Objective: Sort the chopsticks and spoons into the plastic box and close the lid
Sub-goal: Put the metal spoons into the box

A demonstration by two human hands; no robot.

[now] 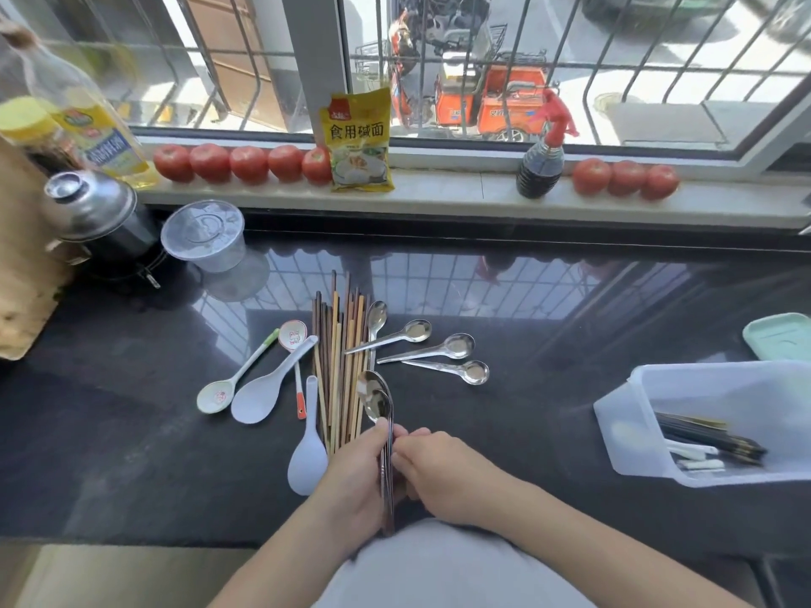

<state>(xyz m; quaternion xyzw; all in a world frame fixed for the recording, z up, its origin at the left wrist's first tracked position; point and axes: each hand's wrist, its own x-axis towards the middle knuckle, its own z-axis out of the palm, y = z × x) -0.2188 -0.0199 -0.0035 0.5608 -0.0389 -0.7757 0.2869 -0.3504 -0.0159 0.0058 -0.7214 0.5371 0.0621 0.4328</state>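
The left hand (pixel 355 471) grips the handles of two stacked metal spoons (pixel 375 399), bowls pointing away from the person. The right hand (pixel 432 465) pinches the same handles just beside the left-hand fingers. Directly beyond the grip lies the chopstick bundle (pixel 340 366) on the black counter (pixel 131 432). Four loose metal spoons (pixel 439 348) fan out beyond and right of the grip. White plastic spoons (pixel 263 392) lie to its left. The plastic box (pixel 684 414) (already holding dark chopsticks) stands well apart to the right.

Eight tomatoes (pixel 249 164), four loose metal spoons (pixel 417 331), four plastic spoons (pixel 256 399), one plastic box (pixel 719 414).
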